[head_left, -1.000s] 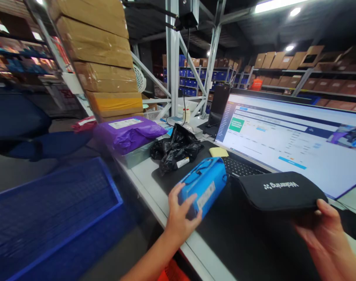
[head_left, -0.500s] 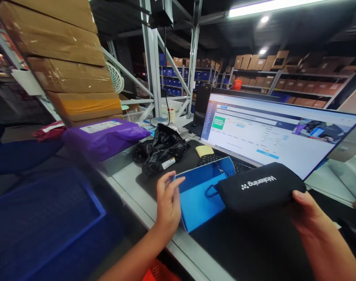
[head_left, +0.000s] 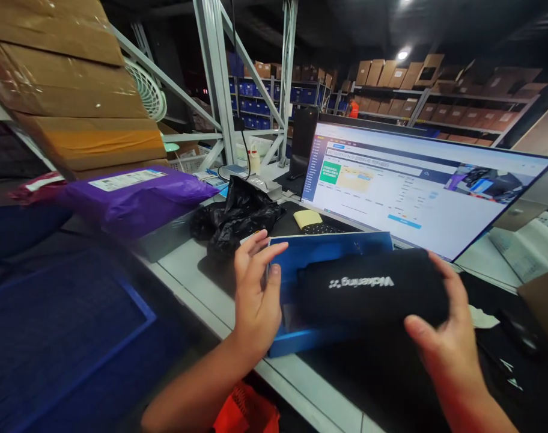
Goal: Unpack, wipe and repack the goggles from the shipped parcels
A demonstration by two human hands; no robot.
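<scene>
My right hand (head_left: pixel 452 340) grips the right end of a black zip-type case (head_left: pixel 373 304) with the white word "Wakening" on it. The case lies over an open blue box (head_left: pixel 301 344), its left part within the box's walls and its right end sticking out. At the left end of the box is my left hand (head_left: pixel 256 300), its fingers and thumb around that edge. Most of the box's inside is hidden under the case.
Behind the box stand a monitor (head_left: pixel 368 186) and a partly hidden keyboard (head_left: pixel 323 228) with a yellow notepad (head_left: pixel 307 219). Left lie a crumpled black plastic bag (head_left: pixel 238 210) and a purple parcel (head_left: pixel 139 201). A blue crate (head_left: pixel 76 337) sits lower left, a mouse (head_left: pixel 521 334) at right.
The case has moved left and down, from beside the box to over its inside. Its loop is now out of sight. My left hand stays at the box's end as the view shifts.
</scene>
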